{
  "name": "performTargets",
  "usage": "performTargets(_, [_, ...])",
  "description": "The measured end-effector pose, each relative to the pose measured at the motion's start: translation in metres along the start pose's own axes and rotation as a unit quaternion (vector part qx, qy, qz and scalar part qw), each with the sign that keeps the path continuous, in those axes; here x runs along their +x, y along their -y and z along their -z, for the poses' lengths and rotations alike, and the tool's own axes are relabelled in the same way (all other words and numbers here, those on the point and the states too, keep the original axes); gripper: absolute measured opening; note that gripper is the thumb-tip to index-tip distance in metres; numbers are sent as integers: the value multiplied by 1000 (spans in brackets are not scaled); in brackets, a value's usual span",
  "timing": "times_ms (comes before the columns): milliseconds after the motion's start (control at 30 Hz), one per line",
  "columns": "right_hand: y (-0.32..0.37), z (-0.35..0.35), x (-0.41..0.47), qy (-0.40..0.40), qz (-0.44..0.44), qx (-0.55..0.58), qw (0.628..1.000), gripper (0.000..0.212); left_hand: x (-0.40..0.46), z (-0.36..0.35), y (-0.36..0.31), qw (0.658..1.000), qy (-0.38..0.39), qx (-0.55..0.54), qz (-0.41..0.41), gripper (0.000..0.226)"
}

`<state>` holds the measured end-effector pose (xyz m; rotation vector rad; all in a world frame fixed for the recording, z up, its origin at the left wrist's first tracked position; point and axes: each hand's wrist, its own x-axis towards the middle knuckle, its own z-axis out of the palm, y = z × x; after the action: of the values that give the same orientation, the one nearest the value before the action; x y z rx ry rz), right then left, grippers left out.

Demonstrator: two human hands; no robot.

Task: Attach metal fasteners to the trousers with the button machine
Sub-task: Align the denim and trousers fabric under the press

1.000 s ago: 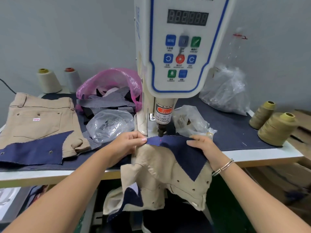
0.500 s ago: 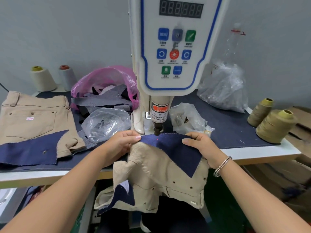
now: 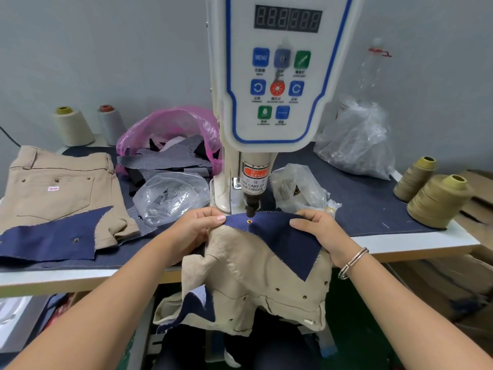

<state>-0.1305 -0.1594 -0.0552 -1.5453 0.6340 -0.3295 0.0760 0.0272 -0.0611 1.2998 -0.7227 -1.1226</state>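
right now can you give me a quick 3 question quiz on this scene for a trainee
1. True or false: the left hand and the right hand both hold the navy patch of the trousers under the button machine.
2. What sits on the navy patch right below the machine's punch?
A. a thread cone
B. a small metal fastener
C. a pair of scissors
3. Fill in: the finished tan trousers lie on the table to the ____ of the machine.

Key
1. True: each hand has a pinching grip on the patch, one on either side of the punch.
2. B: the fastener shows there.
3. left
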Motion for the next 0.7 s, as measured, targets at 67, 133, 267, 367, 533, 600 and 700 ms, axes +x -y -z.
performTargets(67, [1,-1,-1,0,5,-7,1000,10,0,0,-1,1000,3,3,-2,12])
performTargets(133, [2,-2,-2,2,11,-16,1000,13,-1,-1,-2,1000,4,3,-1,12])
performTargets(267, [5,-3,-7,24,22,-14,999,11,-5,-1,-4,1000,12,12,2,11])
performTargets(367, [8,-3,-14,50,38,-9,998,3,-11,-3,-10,998,33,46,-1,11])
performTargets(533, [20,-9,-25,68,57,-55,995,14,-27,-18,-33,979,98,180,3,18])
performTargets(600, [21,-14,-29,17,88,-104,990,15,-33,-27,-44,963,142,230,-2,28])
performTargets(700, [8,-19,-42,-96,154,-194,964,17,-40,-34,-54,968,128,218,-13,33])
